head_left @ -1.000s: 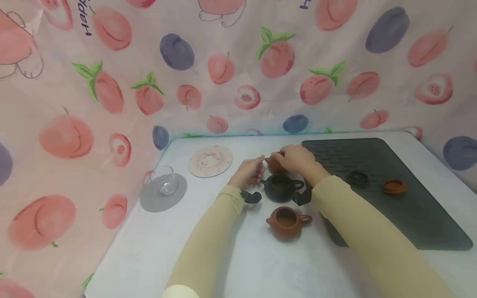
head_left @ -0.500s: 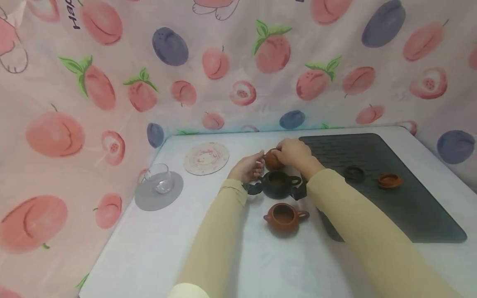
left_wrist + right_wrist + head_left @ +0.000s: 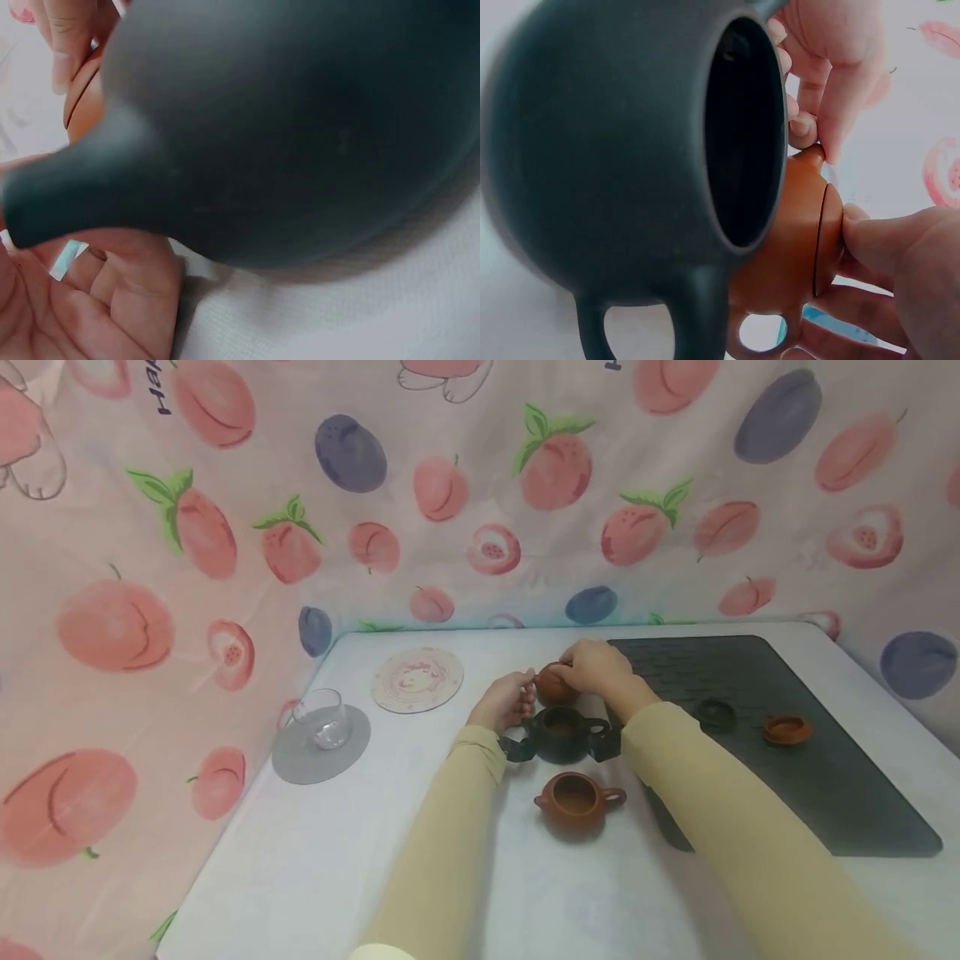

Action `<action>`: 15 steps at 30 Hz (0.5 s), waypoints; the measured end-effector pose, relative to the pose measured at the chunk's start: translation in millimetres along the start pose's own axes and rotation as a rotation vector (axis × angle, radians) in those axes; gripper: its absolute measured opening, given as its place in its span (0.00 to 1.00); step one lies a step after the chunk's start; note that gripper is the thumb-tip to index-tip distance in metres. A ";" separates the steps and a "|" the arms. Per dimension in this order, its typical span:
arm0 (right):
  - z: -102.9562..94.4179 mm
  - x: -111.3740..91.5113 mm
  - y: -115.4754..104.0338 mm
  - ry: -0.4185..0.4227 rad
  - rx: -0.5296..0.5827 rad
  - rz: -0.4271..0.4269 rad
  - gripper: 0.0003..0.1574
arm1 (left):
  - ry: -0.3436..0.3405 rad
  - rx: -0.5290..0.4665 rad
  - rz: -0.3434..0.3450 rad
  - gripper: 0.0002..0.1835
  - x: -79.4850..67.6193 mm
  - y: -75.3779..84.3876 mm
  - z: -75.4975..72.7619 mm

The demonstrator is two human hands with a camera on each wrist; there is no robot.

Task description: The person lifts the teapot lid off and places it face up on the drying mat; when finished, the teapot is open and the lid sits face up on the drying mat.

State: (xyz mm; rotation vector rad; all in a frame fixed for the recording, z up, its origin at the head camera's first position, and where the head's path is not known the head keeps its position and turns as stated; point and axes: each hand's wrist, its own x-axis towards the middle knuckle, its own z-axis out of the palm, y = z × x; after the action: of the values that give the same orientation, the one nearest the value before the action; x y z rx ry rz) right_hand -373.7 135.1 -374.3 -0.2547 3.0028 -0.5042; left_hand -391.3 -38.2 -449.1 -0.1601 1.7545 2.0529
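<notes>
Three small teapots stand in a line on the white table. At the back is a reddish-brown teapot with its lid seated on it. The thumb and fingers of my right hand hold that lid. My left hand pinches the spout tip of the same pot, as the right wrist view shows. A black teapot, lidless, stands just in front, between my wrists, and fills much of both wrist views. Nearest to me is another reddish-brown teapot, also lidless, with its handle to the right.
A dark mat lies on the right, bearing a black lid and a reddish-brown lid. On the left, a glass cup stands on a grey coaster. A round patterned coaster lies behind it. Fruit-print cloth hangs behind and left.
My left hand has shifted slightly right, its fingertips closing in on the back teapot's spout. The right hand stays at the lid. The head view has shifted a little.
</notes>
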 end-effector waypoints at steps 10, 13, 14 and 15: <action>3.3 0.0 2.2 0.025 0.015 0.027 0.25 | 0.010 -0.018 -0.029 0.14 -1.1 0.3 1.7; 3.1 1.4 2.6 0.025 0.013 0.027 0.25 | 0.020 -0.011 -0.009 0.14 0.5 -1.1 1.4; 3.1 1.8 2.8 0.024 0.014 0.024 0.25 | 0.022 0.000 0.006 0.15 1.0 -2.3 1.4; 2.9 1.9 3.2 0.026 0.014 0.024 0.25 | 0.021 0.022 0.025 0.15 1.2 -3.4 2.1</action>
State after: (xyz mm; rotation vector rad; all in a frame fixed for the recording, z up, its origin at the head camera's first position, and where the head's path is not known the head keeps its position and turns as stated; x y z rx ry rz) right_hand -375.7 136.8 -378.2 -0.2123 3.0224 -0.5295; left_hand -390.6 -35.5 -452.2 -0.1545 1.7994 2.0558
